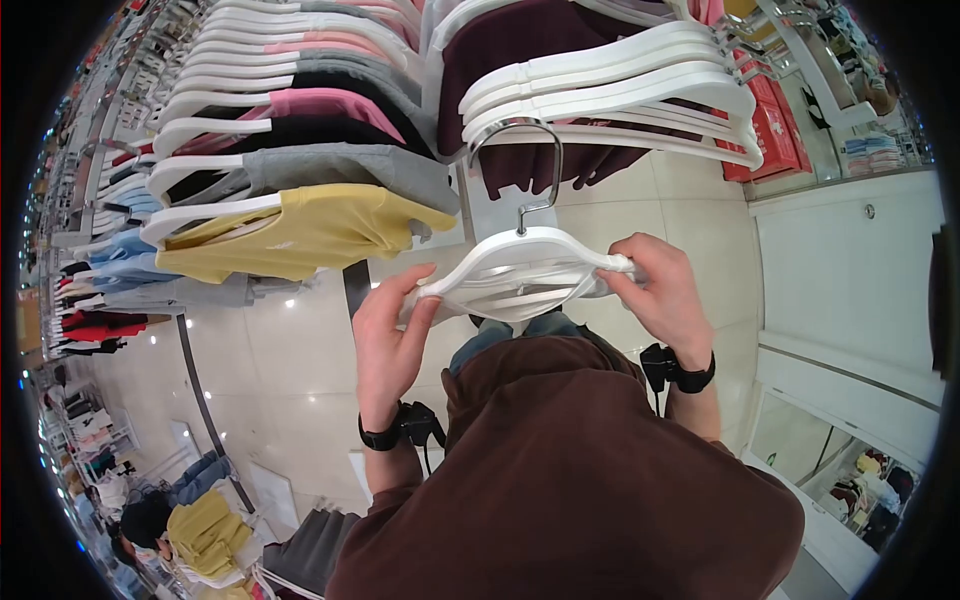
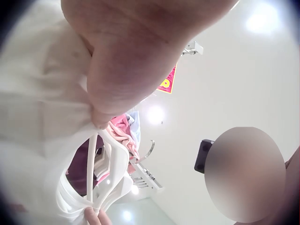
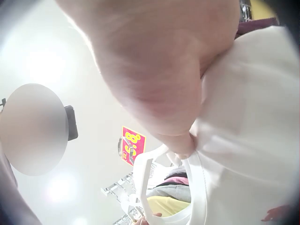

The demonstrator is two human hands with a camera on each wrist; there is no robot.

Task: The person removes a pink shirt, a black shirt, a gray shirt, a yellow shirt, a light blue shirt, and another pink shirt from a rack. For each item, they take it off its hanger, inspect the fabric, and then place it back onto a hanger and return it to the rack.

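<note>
White shirt (image 3: pixel 248 108) on a white hanger (image 1: pixel 524 240), right of the yellow shirt (image 1: pixel 310 230)
Left hand (image 1: pixel 388 340) and right hand (image 1: pixel 662 290) pinch it beside the neckline; likely light, soft cloth over stiff plastic (holding both together should stop slipping)

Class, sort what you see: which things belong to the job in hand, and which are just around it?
Seemingly part of the job:
- white hanger, in the person's left fingers and right fingers
- white garment, held with it

Apparently just around:
- yellow top on the rack
- dark purple garment
- red box
- red-and-yellow sign
</note>
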